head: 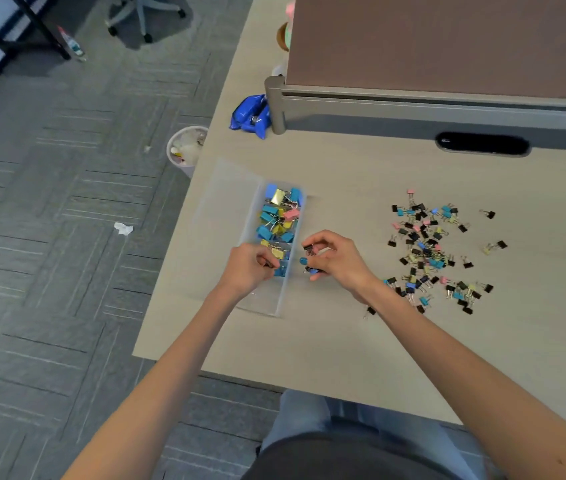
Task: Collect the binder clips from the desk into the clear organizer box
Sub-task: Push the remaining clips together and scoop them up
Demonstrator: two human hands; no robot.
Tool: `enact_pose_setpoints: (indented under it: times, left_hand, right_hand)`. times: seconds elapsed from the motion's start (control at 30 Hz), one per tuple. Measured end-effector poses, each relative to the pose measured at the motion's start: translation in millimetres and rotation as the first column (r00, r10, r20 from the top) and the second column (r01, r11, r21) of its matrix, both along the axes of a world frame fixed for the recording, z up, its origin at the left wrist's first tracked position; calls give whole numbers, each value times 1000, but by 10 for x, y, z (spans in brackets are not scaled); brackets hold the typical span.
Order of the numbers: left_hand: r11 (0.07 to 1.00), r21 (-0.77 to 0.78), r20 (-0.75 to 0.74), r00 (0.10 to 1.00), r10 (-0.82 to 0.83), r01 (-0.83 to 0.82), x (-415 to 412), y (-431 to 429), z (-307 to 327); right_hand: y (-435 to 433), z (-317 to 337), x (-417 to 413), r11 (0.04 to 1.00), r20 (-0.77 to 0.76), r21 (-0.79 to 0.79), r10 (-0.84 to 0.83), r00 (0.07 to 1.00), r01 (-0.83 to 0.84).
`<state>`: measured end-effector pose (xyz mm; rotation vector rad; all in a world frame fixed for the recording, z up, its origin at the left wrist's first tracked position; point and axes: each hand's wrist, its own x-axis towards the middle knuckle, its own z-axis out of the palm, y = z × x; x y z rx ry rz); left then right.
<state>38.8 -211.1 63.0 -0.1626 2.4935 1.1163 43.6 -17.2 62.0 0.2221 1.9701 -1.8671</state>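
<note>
A clear organizer box [264,303] lies on the desk with its lid [226,199] open to the left, and holds many large blue, yellow and pink binder clips [278,220]. My left hand [250,268] is over the box's near part, fingers curled on something small and dark. My right hand [335,258], just right of the box, pinches a small black clip [308,250] at its fingertips and holds blue clips [309,266] lower in its fingers. A scattered pile of small black, blue, pink and yellow clips [426,251] lies on the desk to the right.
A blue plastic packet [252,114] lies by the partition post [274,105]. The brown partition [447,46] bounds the desk's far side, with a black cable slot [482,143]. A waste bin [186,150] stands on the floor at the desk's left edge [170,271].
</note>
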Motion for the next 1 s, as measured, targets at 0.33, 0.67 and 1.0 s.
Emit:
enact_pose_setpoints:
  times: [0.33, 0.67, 1.0]
  left_hand:
    - [958, -251, -82, 983, -164, 139, 181, -355, -255]
    - [867, -433, -130, 935, -330, 246, 227, -403, -278]
    - [984, -175, -229, 972, -44, 3, 295, -676, -237]
  right_hand:
    - [-579, -99, 116, 996, 21, 76, 47, 999, -48]
    - [-844, -178, 103, 962, 26, 227, 146, 989, -148]
    - [-900, -218, 88, 794, 4, 493, 407, 913, -356]
